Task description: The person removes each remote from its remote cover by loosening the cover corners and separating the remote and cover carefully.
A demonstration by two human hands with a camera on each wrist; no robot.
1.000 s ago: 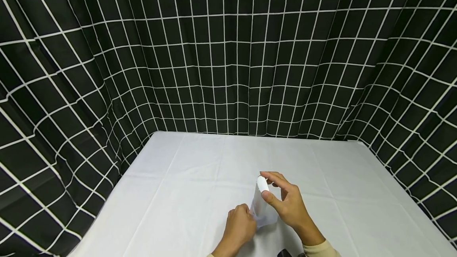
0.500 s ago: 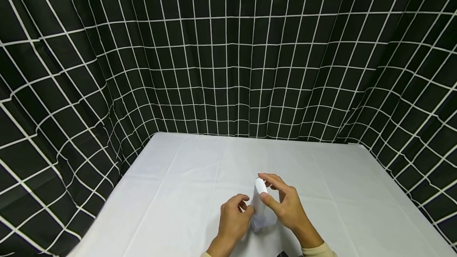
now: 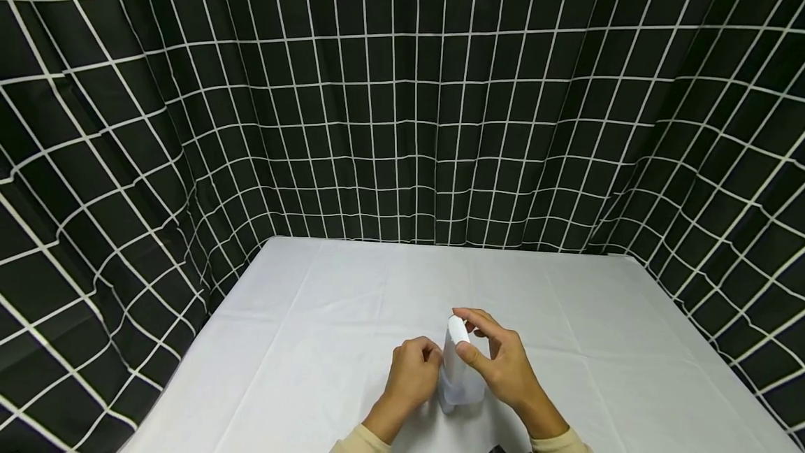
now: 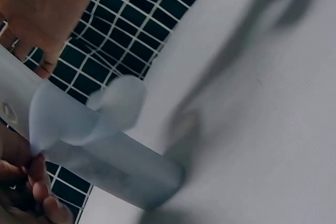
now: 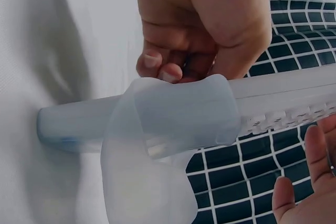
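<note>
Well short of the far edge of the white table (image 3: pixel 302 341), the right hand (image 3: pixel 504 362) grips the top of the roughly upright white remote (image 3: pixel 457 333) while the lower left hand (image 3: pixel 412 372) pinches the translucent sleeve (image 3: pixel 467 391) around its lower part.

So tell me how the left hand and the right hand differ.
The left hand pinches the cloudy cover lower down; the right hand holds the white piece by its top end. The left hand's fingers are curled in; the right hand's thumb and index finger stand apart, either side of that end. Both are bare, and tan sleeves show behind both.
</note>
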